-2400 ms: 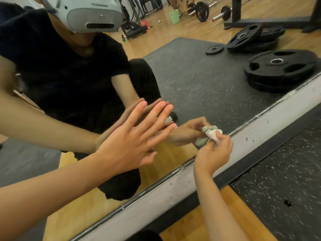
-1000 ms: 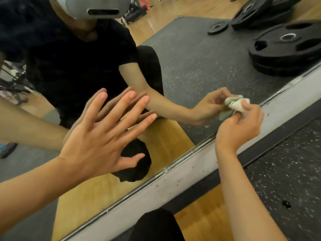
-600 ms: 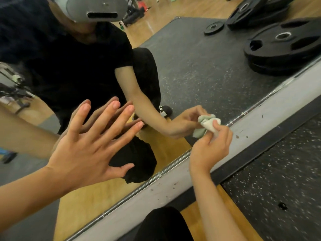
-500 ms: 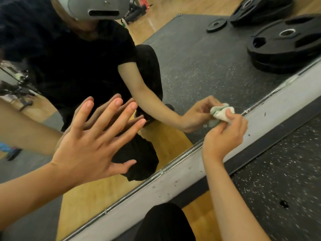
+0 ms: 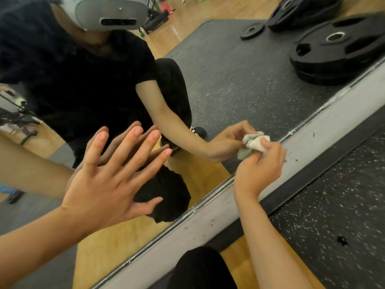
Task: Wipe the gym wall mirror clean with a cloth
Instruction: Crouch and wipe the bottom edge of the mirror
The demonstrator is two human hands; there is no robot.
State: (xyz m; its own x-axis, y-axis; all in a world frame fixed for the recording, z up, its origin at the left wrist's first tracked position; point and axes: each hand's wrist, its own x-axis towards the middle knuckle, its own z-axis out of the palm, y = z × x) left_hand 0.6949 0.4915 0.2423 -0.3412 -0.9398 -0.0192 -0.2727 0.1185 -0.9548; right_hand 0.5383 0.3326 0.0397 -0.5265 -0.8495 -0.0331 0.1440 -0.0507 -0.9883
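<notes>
One flat left hand (image 5: 100, 190), right hand (image 5: 257, 172) around cloth (image 5: 253, 143).

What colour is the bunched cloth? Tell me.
Pale green and off-white; the cloth, pinched by the right hand, shows best in the head view.

Dim warm indoor light, soft motion blur, wide-angle edge bending

Your left hand (image 5: 104, 190) lies spread against the mirror (image 5: 229, 90), blocking its left part. Open glass runs between it and your right hand (image 5: 258, 172), bunched round the cloth (image 5: 254, 142) at the bottom edge. The grey sill (image 5: 208, 224) bars the way below; glass above is free.
</notes>
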